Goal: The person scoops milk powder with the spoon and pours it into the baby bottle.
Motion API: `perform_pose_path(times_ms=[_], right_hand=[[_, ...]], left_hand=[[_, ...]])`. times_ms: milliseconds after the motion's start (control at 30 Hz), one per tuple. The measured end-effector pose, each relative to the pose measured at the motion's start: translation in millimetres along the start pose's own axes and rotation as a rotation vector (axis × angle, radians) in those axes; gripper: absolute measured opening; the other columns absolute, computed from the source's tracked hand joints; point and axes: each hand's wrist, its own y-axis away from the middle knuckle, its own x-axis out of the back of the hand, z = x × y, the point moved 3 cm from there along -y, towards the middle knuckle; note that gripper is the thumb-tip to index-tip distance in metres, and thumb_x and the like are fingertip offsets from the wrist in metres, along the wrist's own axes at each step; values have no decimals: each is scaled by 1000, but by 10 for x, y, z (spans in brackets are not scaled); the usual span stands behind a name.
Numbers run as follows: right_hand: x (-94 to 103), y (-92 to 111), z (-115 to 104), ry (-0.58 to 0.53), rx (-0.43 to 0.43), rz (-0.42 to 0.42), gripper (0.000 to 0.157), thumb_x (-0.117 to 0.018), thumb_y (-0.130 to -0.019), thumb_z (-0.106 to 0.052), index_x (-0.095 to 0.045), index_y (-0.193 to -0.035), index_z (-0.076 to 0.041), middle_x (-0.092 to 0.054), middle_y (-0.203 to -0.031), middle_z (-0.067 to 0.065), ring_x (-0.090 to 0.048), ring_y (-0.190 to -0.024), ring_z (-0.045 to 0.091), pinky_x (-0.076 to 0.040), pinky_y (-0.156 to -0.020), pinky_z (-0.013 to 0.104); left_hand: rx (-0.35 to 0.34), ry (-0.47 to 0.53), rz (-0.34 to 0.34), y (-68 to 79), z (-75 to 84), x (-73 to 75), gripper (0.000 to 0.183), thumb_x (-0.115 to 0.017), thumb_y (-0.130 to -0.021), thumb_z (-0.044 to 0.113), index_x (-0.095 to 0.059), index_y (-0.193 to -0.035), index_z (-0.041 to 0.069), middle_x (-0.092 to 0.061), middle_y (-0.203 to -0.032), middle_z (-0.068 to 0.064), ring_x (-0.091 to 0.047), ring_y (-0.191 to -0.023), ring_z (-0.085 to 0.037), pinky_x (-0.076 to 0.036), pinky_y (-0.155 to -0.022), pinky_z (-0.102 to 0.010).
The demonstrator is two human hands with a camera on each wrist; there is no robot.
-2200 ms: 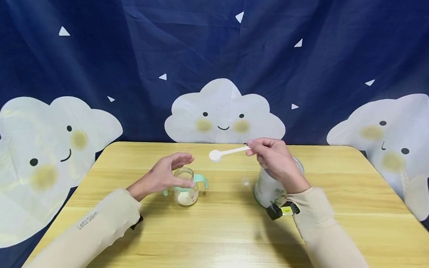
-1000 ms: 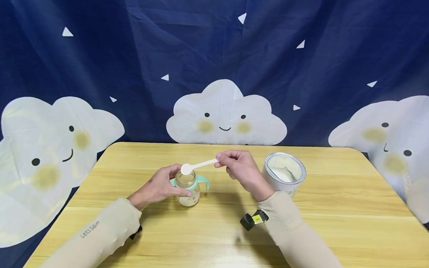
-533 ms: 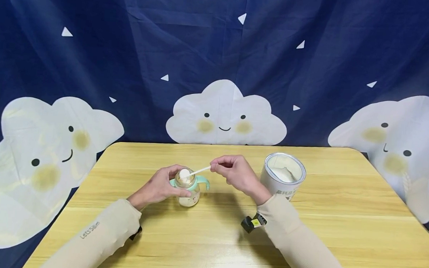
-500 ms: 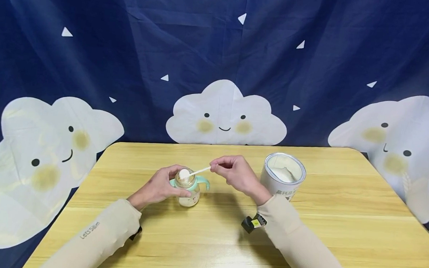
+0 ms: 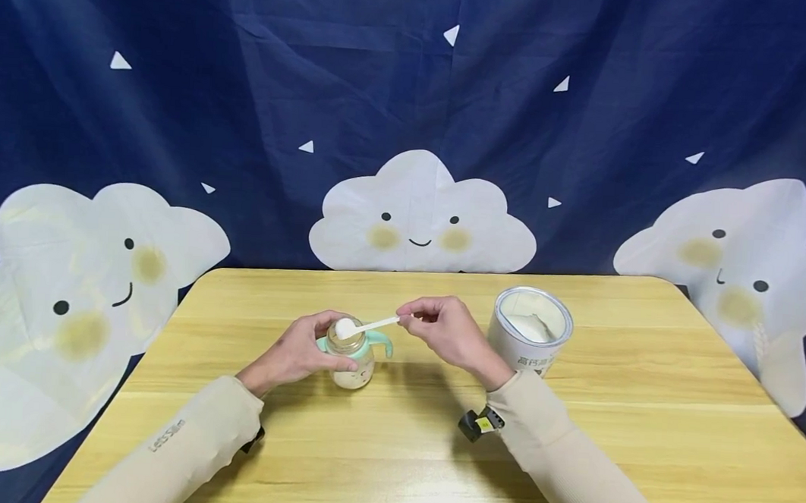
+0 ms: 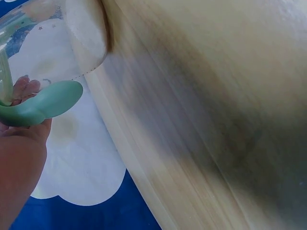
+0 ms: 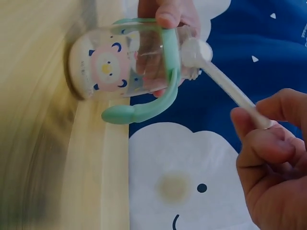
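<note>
My left hand grips a clear baby bottle round its neck, fingers behind and thumb in front. The bottle stands on the table, lidless, with a mint-green two-handled collar, a printed bear and white powder in its bottom. Between thumb and fingers, my right hand pinches the handle end of a white measuring scoop. The scoop's round bowl is right at the bottle's mouth. In the left wrist view, one green handle shows before the fingers of my left hand.
An opened can of white powder stands right of the bottle, behind my right wrist. The wooden table reaches back to a dark blue cloud-print curtain. Black wrist cameras sit under both cuffs.
My right hand has carried the scoop left from over the can to the bottle's mouth, where the scoop has tilted. My left hand has closed round the bottle.
</note>
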Motion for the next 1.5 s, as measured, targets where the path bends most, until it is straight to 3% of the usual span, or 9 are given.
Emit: perform_pose_path(times_ms=[233,500,633,833,1100,1500], right_hand=[[31,4,-9,-46,-42,-7,15,-69,-93,-13,-77,-101,-3,-69,-80,0,-49,-60,9,-39,-50,19],[87,10,13,-237,-143,-4,18,-67,-96,-12,-75,-103,2,-73,-88,5,-42,-56,7,-37,-47,15],[127,23,18,-296,-156,13,19,-64,-97,-9,-74,-105,5,-73,-86,6,-41,-54,6,-33,-45,15],[214,49,-4,-370,-170,43,21,-62,-96,-8,-71,-105,9,-70,-79,0,-37,-50,4,-29,-43,15],[332,57,12,-388,-194,67,21,-62,-97,-10,-71,-104,8,-69,-76,-1,-30,-44,2,-25,-40,15],[534,118,-2,-395,-184,97,20,-58,-96,-7,-69,-104,7,-68,-74,-1,-30,-46,4,-22,-41,15]], left_hand=[[0,-12,-3,-6,25,1,63,-92,-72,16,-63,-125,1,-70,-110,-7,-64,-106,-23,-50,-96,-42],[7,-19,-24,-12,18,1,64,-91,-73,17,-61,-126,0,-70,-114,-10,-64,-110,-27,-48,-99,-45],[-7,-3,-46,-29,22,9,67,-91,-73,14,-59,-129,-2,-69,-116,-13,-63,-112,-30,-47,-100,-47],[-21,-11,-60,-80,87,29,74,-91,-73,14,-55,-135,-4,-68,-120,-14,-63,-111,-29,-50,-98,-42],[-36,-3,-76,-152,229,37,79,-91,-73,17,-53,-139,-2,-58,-138,-16,-50,-133,-33,-37,-113,-50],[-58,24,-107,-230,361,30,83,-90,-76,19,-48,-143,-4,-50,-146,-20,-45,-136,-37,-36,-113,-51]])
